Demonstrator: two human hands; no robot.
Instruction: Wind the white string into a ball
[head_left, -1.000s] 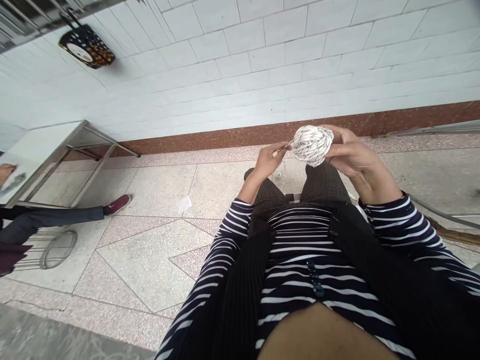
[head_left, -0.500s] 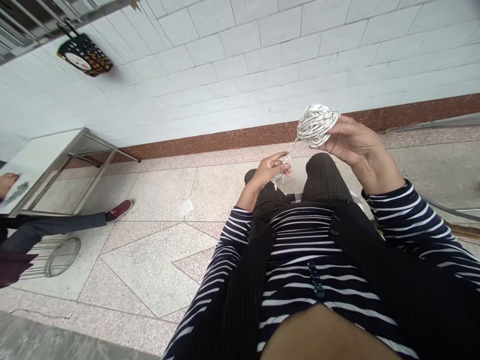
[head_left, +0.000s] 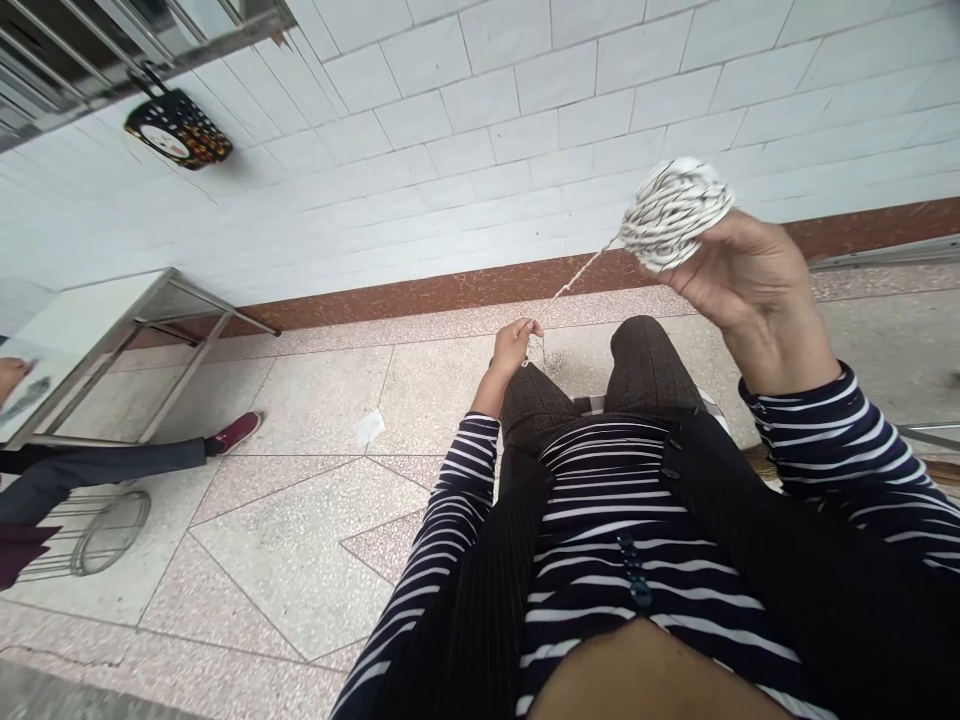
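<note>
A white ball of yarn (head_left: 675,212) flecked with dark strands sits in my right hand (head_left: 757,285), raised on the right, with the fingers wrapped round its near side. From the ball a taut strand of yarn (head_left: 581,273) slants down to my left hand (head_left: 511,350). That hand is closed on the strand, low in front of my left knee. Beneath its fingers a loose, thin tangle of yarn (head_left: 553,360) hangs down. My right fingertips are partly hidden behind the ball.
Ahead stands a white tiled wall (head_left: 480,110). On the left, a person's hand (head_left: 11,378) rests at a white table (head_left: 82,310) and a red shoe (head_left: 238,433) reaches out. A dark patterned bag (head_left: 199,135) hangs from bars. A white scrap (head_left: 370,429) lies on the floor.
My right hand has lifted the ball up and to the right. My left hand has moved left and slightly down, its fingers closing. The strand between them is longer and straighter.
</note>
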